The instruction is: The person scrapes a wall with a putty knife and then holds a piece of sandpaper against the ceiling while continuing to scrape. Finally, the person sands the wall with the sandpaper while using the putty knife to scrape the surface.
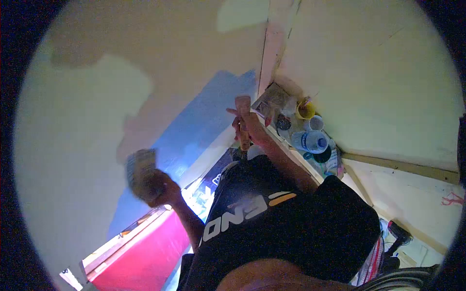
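My left hand is closed round a blurred, grey-brown blocky object, held in front of the wall at the left. Its exact kind is too smeared to tell. My right hand is wrapped round a wooden-handled tool near the middle; its lower end is dark and close to my black shirt. Behind both hands, a blue painted area runs diagonally across the pale wall.
On a ledge right of centre stand a yellow cup, a white cup, a clear plastic bottle and a dark round container. A red panel lies lower left. A second pale wall rises at the right.
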### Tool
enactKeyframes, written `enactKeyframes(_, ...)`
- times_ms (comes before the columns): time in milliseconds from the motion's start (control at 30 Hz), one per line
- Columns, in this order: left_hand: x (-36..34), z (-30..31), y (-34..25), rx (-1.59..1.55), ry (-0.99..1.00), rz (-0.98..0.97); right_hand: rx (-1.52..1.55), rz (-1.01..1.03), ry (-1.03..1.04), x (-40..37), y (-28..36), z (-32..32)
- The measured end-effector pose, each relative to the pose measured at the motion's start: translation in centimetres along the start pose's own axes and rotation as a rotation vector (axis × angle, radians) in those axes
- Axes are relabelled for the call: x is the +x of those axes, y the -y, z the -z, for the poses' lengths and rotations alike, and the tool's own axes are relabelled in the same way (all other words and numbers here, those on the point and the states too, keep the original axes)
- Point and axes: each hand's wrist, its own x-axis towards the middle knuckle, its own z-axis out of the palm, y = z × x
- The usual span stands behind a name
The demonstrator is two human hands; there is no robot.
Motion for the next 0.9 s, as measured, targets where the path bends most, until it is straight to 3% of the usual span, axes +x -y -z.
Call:
enactKeyframes(67, -0.6, -2.3, -4.3, 0.455, 0.323, -0.543, 0.117, 0.049, -0.103, 1.7, -3.0, 3.7)
enactKeyframes(100, -0.5, -3.5, -7.1, 0.488, 0.723, -0.343, 0.186, 0.044, -0.141, 2.1, -3.5, 4.7)
enactKeyframes(200, -3.7, -6.0, -6.6, 0.323, 0.868, -0.136, 0.41, -0.007, -0.231, 3.2, -3.6, 6.8)
enactKeyframes(300, -5.8, -6.0, -4.0, 0.359, 1.044, 0.086, 0.489, 0.006, -0.167, 5.1, -5.1, 8.9)
enactKeyframes(333, -5.9, -5.9, -3.6, 0.372, 1.099, 0.063, 0.428, -0.004, -0.174, 5.4, -5.3, 9.3)
enactKeyframes(500, -6.2, -7.0, -1.7, 0.385, 1.17, 0.113, 0.325, -0.146, -0.212, 6.0, -1.9, 7.8)
enactKeyframes(633, -5.5, -7.9, -1.5, 0.522, 1.21, 0.184, 0.309, -0.038, -0.13, 7.6, -2.7, 7.5)
enactKeyframes(700, -5.3, -8.0, -0.9, 0.416, 1.204, 0.048, 0.279, -0.012, -0.088, 8.3, -2.6, 7.2)
enactKeyframes(733, -5.3, -8.0, -0.8, 0.363, 1.199, -0.017, 0.128, 0.02, -0.179, 8.5, -2.2, 7.5)
enactKeyframes(800, -5.1, -8.0, -1.7, 0.4, 1.222, 0.094, -0.173, 0.08, -0.351, 9.7, -1.3, 8.2)
enactKeyframes(900, -5.0, -7.2, -0.7, 0.474, 1.263, 0.243, -0.235, 0.089, -0.248, 11.5, -1.0, 11.2)
